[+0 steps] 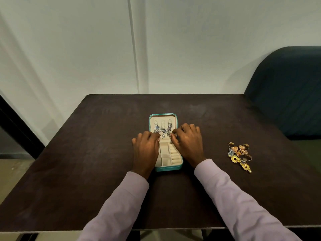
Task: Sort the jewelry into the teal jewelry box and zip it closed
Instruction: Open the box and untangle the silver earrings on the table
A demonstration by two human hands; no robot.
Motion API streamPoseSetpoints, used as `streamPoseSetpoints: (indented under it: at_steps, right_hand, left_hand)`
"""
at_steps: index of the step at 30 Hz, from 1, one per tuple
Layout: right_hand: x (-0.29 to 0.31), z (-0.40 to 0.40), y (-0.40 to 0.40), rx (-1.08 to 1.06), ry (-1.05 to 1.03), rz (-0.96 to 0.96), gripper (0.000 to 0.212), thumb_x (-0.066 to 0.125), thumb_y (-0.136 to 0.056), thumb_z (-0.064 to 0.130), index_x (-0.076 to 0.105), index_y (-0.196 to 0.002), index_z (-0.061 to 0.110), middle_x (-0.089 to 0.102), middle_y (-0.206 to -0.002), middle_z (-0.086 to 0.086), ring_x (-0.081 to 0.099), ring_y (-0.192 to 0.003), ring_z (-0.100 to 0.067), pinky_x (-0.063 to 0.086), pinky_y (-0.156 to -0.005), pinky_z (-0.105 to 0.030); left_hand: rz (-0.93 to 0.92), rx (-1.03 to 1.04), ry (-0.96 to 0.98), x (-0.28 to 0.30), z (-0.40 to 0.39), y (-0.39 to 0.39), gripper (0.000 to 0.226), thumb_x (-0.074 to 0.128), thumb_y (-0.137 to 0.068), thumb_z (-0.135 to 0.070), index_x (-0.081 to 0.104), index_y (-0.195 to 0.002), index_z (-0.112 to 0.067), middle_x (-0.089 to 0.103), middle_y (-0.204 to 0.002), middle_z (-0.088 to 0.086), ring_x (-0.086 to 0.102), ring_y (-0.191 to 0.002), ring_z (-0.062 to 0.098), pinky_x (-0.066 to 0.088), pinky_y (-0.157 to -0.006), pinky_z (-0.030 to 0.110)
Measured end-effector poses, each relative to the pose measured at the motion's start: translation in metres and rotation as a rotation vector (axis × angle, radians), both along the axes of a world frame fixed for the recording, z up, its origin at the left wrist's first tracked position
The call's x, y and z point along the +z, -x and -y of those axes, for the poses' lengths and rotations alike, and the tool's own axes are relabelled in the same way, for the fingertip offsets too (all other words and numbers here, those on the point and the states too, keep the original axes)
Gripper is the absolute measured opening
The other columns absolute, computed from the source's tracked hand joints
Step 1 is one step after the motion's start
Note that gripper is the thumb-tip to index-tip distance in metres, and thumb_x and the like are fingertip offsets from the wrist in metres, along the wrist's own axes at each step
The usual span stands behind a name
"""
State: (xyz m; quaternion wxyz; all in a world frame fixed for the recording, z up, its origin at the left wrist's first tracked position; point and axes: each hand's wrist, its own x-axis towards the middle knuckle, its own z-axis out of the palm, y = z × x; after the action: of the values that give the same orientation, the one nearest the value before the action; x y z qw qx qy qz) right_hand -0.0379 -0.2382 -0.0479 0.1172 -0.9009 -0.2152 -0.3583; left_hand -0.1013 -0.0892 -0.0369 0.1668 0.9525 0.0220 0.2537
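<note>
Fixing a small silver piece (174,135) at the teal jewelry box (165,168) hinge, right hand (188,141) pinching it, left hand (147,146) loosely steadying; next, the gold pile (240,156) right.

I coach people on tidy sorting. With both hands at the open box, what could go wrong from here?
1. The right hand seems to pinch a small piece beside the hanging silver earrings; it could snag them.
2. The left hand covers part of the teal jewelry box.
3. The gold jewelry pile remains unsorted; zipping now would leave it out.
</note>
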Motion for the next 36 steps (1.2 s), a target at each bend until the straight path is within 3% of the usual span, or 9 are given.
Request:
streamPoseSetpoints:
  at_steps: [4,9,15,20,26,30,34,36]
  right_hand:
    - [-0.002,0.0,0.004,-0.013,-0.017,-0.007,0.029,0.05,-0.084,0.036,0.068,-0.078,0.014,0.062,-0.078,-0.004,0.054,-0.069,-0.022,0.039,-0.062,-0.031]
    - [-0.005,-0.004,0.007,-0.043,-0.037,-0.021,0.025,0.052,-0.083,0.034,0.067,-0.076,0.015,0.061,-0.078,-0.003,0.054,-0.07,-0.023,0.038,-0.062,-0.033]
    - [-0.006,-0.006,0.01,-0.085,-0.017,-0.02,0.025,0.051,-0.082,0.034,0.067,-0.075,0.015,0.061,-0.077,-0.003,0.053,-0.07,-0.023,0.028,-0.065,-0.032]
    - [-0.006,-0.005,0.009,-0.07,-0.037,-0.049,0.026,0.05,-0.082,0.034,0.067,-0.074,0.015,0.061,-0.077,-0.003,0.054,-0.07,-0.023,0.036,-0.063,-0.032]
    - [0.003,-0.007,0.005,-0.104,-0.1,-0.067,0.031,0.047,-0.082,0.039,0.068,-0.08,0.017,0.064,-0.081,-0.002,0.055,-0.076,-0.023,0.034,-0.068,-0.031]
    - [0.007,-0.01,0.0,-0.15,-0.062,-0.053,0.033,0.045,-0.084,0.04,0.069,-0.085,0.017,0.064,-0.084,-0.003,0.055,-0.077,-0.023,0.035,-0.068,-0.032]
    - [0.008,-0.011,-0.002,-0.206,0.02,-0.033,0.034,0.043,-0.083,0.041,0.069,-0.088,0.019,0.063,-0.084,-0.002,0.054,-0.076,-0.022,0.026,-0.069,-0.032]
    - [0.007,-0.011,-0.003,-0.22,0.049,-0.02,0.035,0.042,-0.084,0.04,0.069,-0.088,0.019,0.063,-0.083,-0.002,0.054,-0.075,-0.022,0.031,-0.069,-0.032]
  left_hand:
    - [0.006,-0.015,-0.031,0.0,-0.001,-0.002,0.039,0.037,-0.088,-0.038,0.07,-0.092,-0.016,0.066,-0.087,0.006,0.059,-0.077,0.025,0.041,-0.068,0.036]
    - [-0.014,-0.005,-0.031,0.0,-0.003,-0.007,0.019,0.06,-0.087,-0.025,0.069,-0.099,-0.012,0.066,-0.094,0.01,0.059,-0.085,0.03,0.04,-0.073,0.04]
    - [-0.02,-0.002,0.089,0.002,0.007,-0.004,0.024,0.05,-0.093,-0.026,0.065,-0.109,-0.017,0.062,-0.108,0.007,0.053,-0.098,0.025,0.031,-0.082,0.035]
    - [-0.054,-0.008,0.092,-0.001,0.01,-0.003,0.026,0.047,-0.094,-0.029,0.064,-0.109,-0.018,0.061,-0.11,0.006,0.051,-0.101,0.025,0.03,-0.082,0.035]
    - [-0.072,-0.021,0.062,0.002,0.009,-0.002,0.03,0.042,-0.095,-0.033,0.061,-0.115,-0.019,0.059,-0.116,0.004,0.049,-0.106,0.022,0.027,-0.085,0.033]
    - [-0.049,-0.021,0.076,0.001,0.008,-0.002,0.029,0.045,-0.095,-0.032,0.063,-0.112,-0.017,0.06,-0.112,0.006,0.05,-0.103,0.024,0.028,-0.084,0.034]
    - [-0.012,-0.029,0.072,-0.001,0.007,-0.004,0.025,0.05,-0.093,-0.028,0.066,-0.106,-0.014,0.063,-0.104,0.009,0.055,-0.096,0.028,0.033,-0.08,0.037]
    - [0.01,-0.028,0.069,-0.003,0.007,-0.005,0.025,0.051,-0.091,-0.028,0.067,-0.102,-0.013,0.065,-0.099,0.01,0.056,-0.091,0.029,0.035,-0.078,0.038]
